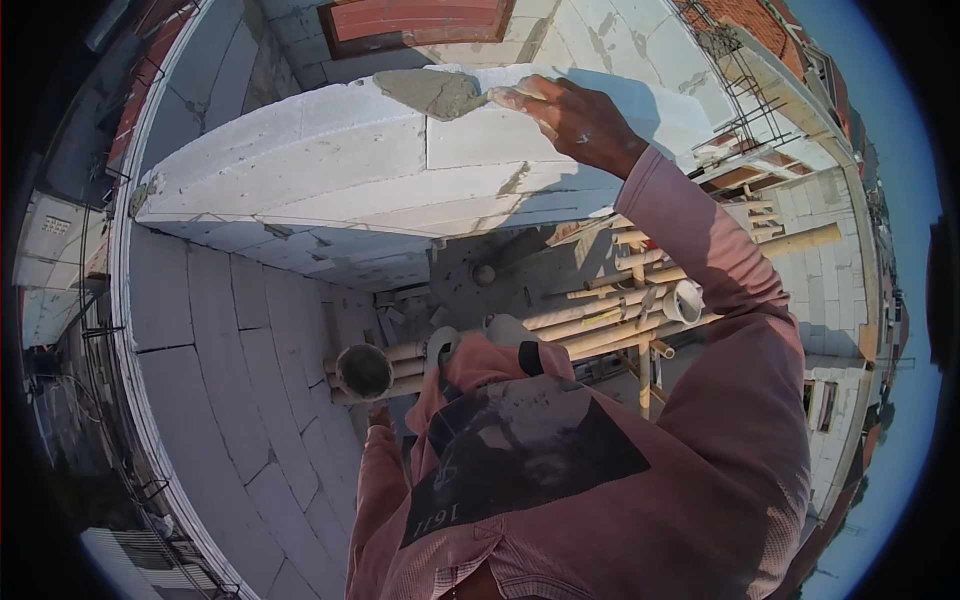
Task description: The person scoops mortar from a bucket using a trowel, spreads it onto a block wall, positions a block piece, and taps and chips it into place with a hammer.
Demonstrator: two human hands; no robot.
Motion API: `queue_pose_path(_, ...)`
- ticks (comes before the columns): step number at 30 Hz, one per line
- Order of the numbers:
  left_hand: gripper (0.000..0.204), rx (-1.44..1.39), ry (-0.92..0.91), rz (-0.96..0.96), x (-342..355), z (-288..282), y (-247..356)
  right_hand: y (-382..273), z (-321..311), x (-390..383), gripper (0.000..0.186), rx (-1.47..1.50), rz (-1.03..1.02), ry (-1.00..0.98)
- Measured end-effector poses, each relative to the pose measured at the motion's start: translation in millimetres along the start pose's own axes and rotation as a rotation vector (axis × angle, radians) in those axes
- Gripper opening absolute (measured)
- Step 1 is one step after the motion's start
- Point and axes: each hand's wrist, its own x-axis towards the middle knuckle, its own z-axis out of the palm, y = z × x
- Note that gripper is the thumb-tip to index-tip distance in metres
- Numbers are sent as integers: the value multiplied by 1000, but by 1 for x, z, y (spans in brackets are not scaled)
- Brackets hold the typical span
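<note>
Right hand [585, 125] is up at the white block wall [350, 165], fingers closed around the handle end of a trowel [430, 93], back of the hand toward me. Trowel: over the wall's top, roughly mid-length, blade pointing left, well apart from the wall's left corner. Tip is by the far top edge; lower side sits near the front top edge, just above a vertical joint. Blade face looks grey, rough and coated. Can't tell if its underside touches the blocks.

Left hand [379, 413] is low, just below a round bucket [362, 347] with a dark grey inside. Most of that hand is hidden, so can't tell how far its fingers are open or whether they grip the bucket.

Bucket is between the shaded side wall [215, 330] and my body, over the left ends of the bamboo poles [560, 316]. Can't tell if it rests on them. A white pail [684, 302] is over the poles further right, near my right sleeve [700, 220]. Red-framed opening [415, 22] shows beyond the white wall's far edge.
</note>
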Motion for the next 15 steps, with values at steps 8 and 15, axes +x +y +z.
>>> queue_pose_path(8, 31, 1373, -201, 750, 35, -29, -62, 31, -42, -44, 46, -77, -158, 74)
queue_pose_path(15, 29, 1144, -272, 746, 27, -13, -55, 61, -47, -46, 46, -141, -34, 235)
